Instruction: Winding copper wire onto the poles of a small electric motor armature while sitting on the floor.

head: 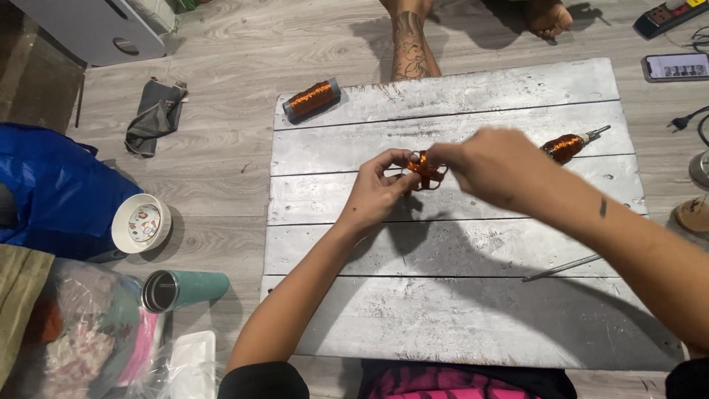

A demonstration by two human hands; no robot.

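Observation:
A small bundle of copper wire (425, 168) is held over a grey plank board (458, 310). My left hand (375, 193) pinches it from the left. My right hand (496, 166) grips it from the right, and its fingers cover part of the bundle. Both hands hover just above the board's upper middle. A copper-wound spool (312, 99) lies at the board's far left corner. Another copper-wound piece with a metal shaft (566, 146) lies right of my right hand.
A thin metal rod (561, 267) lies on the board's right side. To the left on the floor are a teal cup (185, 289), a white bowl (140, 222), a blue bag (55, 188) and a grey cloth (155, 114). Another person's feet (548, 16) rest beyond the board. A phone (676, 66) lies far right.

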